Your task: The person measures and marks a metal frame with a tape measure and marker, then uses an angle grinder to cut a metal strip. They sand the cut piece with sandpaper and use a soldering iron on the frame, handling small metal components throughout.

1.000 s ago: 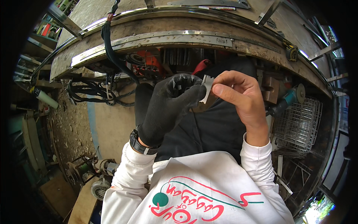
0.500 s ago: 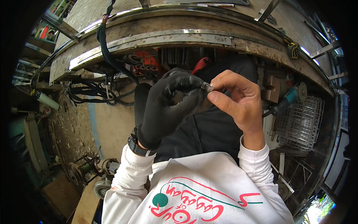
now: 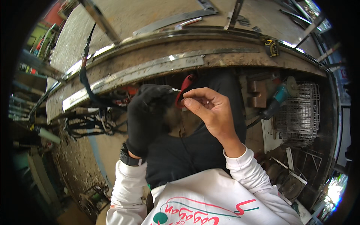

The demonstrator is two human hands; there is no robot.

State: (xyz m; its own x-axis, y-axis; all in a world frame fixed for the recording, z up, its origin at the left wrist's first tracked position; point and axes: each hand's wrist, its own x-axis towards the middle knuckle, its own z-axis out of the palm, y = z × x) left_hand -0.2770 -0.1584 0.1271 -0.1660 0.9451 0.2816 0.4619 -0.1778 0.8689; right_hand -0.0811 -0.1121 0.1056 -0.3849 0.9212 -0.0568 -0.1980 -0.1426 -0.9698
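Observation:
My left hand (image 3: pixel 148 116), in a black glove, is closed above my lap, its fingers curled inward. At its fingertips pokes out a small shiny metal piece (image 3: pixel 175 89); the rest of it is hidden by the glove. My right hand (image 3: pixel 212 112) is bare and sits a short gap to the right. Its thumb and index fingertip come close together in a pinch, and what lies between them, if anything, is too small to make out. A red curved handle (image 3: pixel 186 83) shows behind the gap between the hands, under the bench edge.
A wooden bench (image 3: pixel 221 60) with metal strips spans the front, bearing a tape measure (image 3: pixel 271 48) and metal frame bars. On the right are an angle grinder (image 3: pixel 277 101), a wire rack (image 3: pixel 300 112) and a brown block (image 3: pixel 257 93). Black cables (image 3: pixel 88 123) lie coiled on the left.
My hands have come apart from their shared hold on the small metal piece. The gloved hand has turned and keeps a piece at its fingertips. The head view has shifted, showing more bench top.

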